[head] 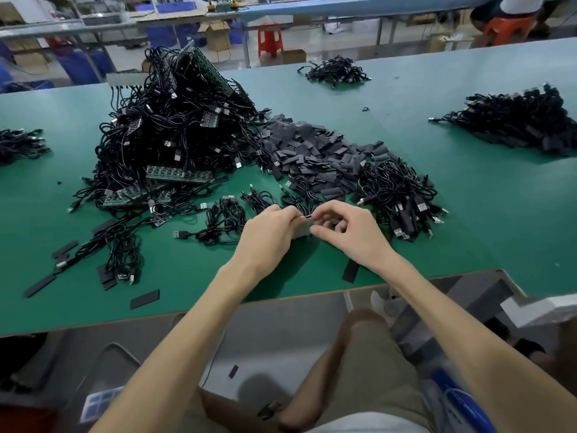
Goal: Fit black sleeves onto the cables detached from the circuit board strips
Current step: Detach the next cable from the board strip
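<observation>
Green table [452,239], workshop bench [343,6] beyond | left hand [268,234], right hand [348,234] both pinching one grey piece [302,230] between them | one sleeve pile [312,151] ahead | one red stool [270,39], one orange stool [505,29] far beyond

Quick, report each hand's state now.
Left hand: grips a small grey piece, too blurred to identify.
Right hand: appears to pinch the same piece's end between thumb and forefinger.
</observation>
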The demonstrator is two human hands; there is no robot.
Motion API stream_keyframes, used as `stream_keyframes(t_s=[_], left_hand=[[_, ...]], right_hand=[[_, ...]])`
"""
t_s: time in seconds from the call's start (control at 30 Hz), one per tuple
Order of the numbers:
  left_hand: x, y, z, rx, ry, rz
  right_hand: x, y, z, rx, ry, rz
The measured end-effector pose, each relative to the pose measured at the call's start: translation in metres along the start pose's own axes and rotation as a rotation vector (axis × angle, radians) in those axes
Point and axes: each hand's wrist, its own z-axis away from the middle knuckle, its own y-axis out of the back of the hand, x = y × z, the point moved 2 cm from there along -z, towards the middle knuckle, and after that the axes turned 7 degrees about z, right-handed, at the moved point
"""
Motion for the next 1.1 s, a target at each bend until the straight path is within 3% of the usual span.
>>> stream_keyframes(t_s=[0.2, 0.4, 0.6, 0.8, 1.1], left_hand=[[0.006, -0.004, 0.003, 0.029, -0.042, 0.025], [0.008, -0.003, 0.005, 0.054, -0.053, 0.014], [0.006, 0.001, 0.002, -0.001, 0.028, 0.041], [0.01, -0.003, 0.002, 0.054, 0.061, 0.027], [-0.004, 0.001, 0.023, 0.172, -0.08, -0.135]], right_hand=[[-0.001, -0.001, 0.0, 0.037, 0.02, 0.13], [-0.001, -0.007, -0.001, -0.033, 0.072, 0.269], [-0.001, -0.008, 0.001, -0.034, 0.059, 0.296], [-0.003, -0.01, 0.004, -0.033, 0.096, 0.317], [-0.004, -0.007, 0.001, 0.047, 0.065, 0.241]])
